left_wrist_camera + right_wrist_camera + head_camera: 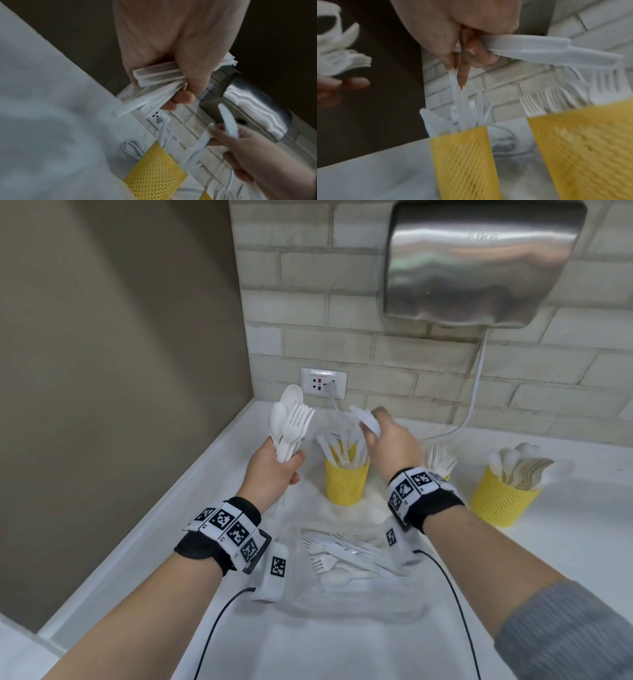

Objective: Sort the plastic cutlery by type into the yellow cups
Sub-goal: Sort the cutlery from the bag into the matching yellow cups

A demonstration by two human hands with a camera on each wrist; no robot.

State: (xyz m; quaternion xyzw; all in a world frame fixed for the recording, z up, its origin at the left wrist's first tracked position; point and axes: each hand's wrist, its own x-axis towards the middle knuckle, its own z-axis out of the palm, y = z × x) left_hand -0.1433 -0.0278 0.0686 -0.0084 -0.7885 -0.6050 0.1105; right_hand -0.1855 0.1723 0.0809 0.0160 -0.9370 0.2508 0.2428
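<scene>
My left hand (274,470) grips a bunch of white plastic forks and spoons (291,422) by their handles, heads up, left of the cups. My right hand (387,440) pinches a white plastic knife (364,417) just above the left yellow mesh cup (346,482), which holds knives. In the right wrist view the knife (547,50) lies across the fingers (471,54) over that cup (462,155). A middle cup of forks (440,460) is mostly hidden behind my right wrist. The right cup (503,501) holds spoons.
A clear bag with loose cutlery (342,563) lies on the white counter (565,542) between my forearms. A brick wall with a socket (323,383) and a steel hand dryer (479,265) stands behind. A brown wall (120,371) bounds the left.
</scene>
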